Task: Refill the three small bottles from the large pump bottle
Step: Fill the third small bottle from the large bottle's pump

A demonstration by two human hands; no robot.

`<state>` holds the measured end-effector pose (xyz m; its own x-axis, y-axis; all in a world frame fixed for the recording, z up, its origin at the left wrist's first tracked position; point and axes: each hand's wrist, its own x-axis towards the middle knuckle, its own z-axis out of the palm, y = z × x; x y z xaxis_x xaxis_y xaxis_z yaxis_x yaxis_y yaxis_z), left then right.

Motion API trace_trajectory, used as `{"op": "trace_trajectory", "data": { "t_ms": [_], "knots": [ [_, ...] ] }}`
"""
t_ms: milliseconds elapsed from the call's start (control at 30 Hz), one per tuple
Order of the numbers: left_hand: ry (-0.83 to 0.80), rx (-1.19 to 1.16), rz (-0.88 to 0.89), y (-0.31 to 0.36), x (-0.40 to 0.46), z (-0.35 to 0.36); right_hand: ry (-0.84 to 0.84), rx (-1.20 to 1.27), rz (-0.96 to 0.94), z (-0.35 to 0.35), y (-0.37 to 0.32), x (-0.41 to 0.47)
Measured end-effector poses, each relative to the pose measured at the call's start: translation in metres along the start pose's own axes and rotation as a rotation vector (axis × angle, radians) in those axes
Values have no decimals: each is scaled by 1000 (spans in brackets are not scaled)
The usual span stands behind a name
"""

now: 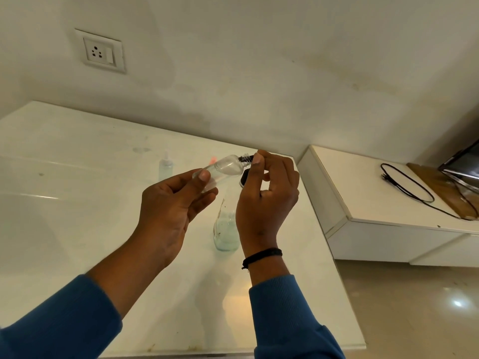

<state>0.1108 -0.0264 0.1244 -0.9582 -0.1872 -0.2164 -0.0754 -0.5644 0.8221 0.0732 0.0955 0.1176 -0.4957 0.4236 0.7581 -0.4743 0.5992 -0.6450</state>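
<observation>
Our left hand [172, 203] grips the small bottle [224, 168], tilted above the table [77, 177]; our right hand [267, 193] pinches its threaded neck [245, 158]. We should steady it over the large bottle [226, 229] before filling.

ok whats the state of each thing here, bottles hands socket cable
small clear bottle: held tilted above the table, cap off, threaded neck bare
left hand: grips that bottle's body
right hand: fingertips at the neck, something dark held under them
large bottle: upright on the table, part full of pale liquid
small bottle at the back: upright, capped
wall socket: nothing plugged in
black cable: loose on the side counter
</observation>
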Motion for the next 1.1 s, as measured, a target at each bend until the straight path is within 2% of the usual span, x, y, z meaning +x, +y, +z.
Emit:
{"op": "trace_trajectory", "data": {
  "t_ms": [1100],
  "knots": [
    [10, 14, 3, -1, 0, 1, 6, -5, -8, 0, 1, 0]
  ]
}}
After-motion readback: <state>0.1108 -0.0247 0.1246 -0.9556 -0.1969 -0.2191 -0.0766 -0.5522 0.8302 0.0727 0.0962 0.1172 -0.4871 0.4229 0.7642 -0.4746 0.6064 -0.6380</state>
